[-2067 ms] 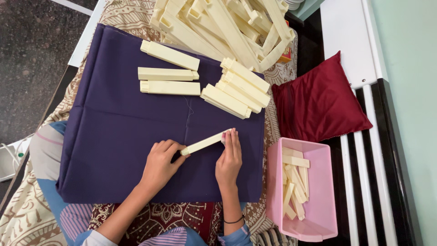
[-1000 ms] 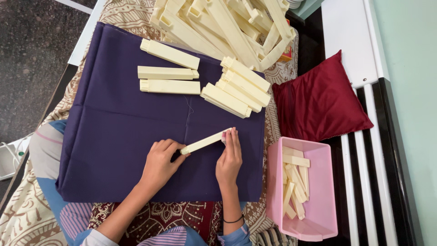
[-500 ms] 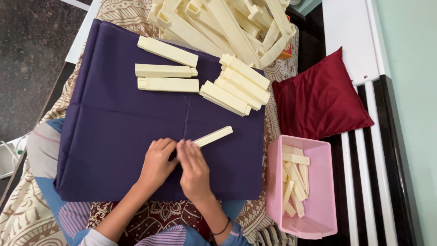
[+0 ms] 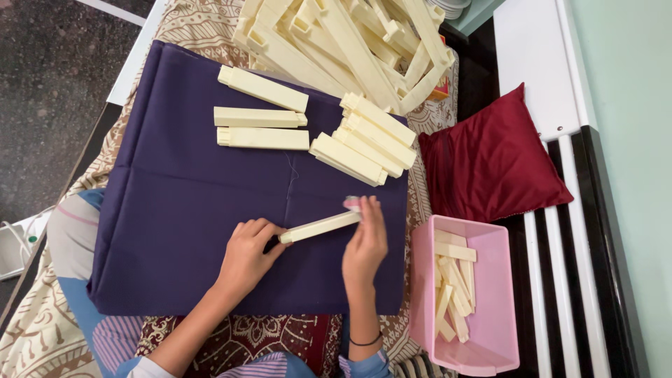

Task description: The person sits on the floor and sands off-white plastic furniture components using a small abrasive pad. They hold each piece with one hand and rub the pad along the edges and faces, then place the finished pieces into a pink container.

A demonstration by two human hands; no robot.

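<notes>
- Left hand (image 4: 246, 253): fingers curled round the near end of a cream plastic bar (image 4: 320, 227), gripping it w/ thumb + fingertips.
- Right hand (image 4: 364, 245): fingers straight and close together, pressed against the bar's far end; holds it from the side, not wrapped round.
- Bar lies low over the purple cloth (image 4: 175, 210), slightly tilted, between both hands, near the cloth's front-right part.
- Something small and pinkish at the right fingertips; too small to tell what.
- Further up the cloth: three single cream bars (image 4: 260, 115) side by side on the left, approx parallel.
- Just right of them: a stack of cream bars (image 4: 367, 140), laid diagonal, touching each other.
- Beyond the cloth's top edge: big loose heap of cream frames (image 4: 350, 42), criss-crossed.
- Right of cloth: dark red cushion (image 4: 493, 157).
- Below cushion: pink tub (image 4: 490, 343) w/ short cream pieces (image 4: 451, 287) inside, jumbled.
- Cloth sits on a patterned beige sheet (image 4: 35, 336); white rails (image 4: 553, 266) at far right.
- Thin dark band on the right wrist.
</notes>
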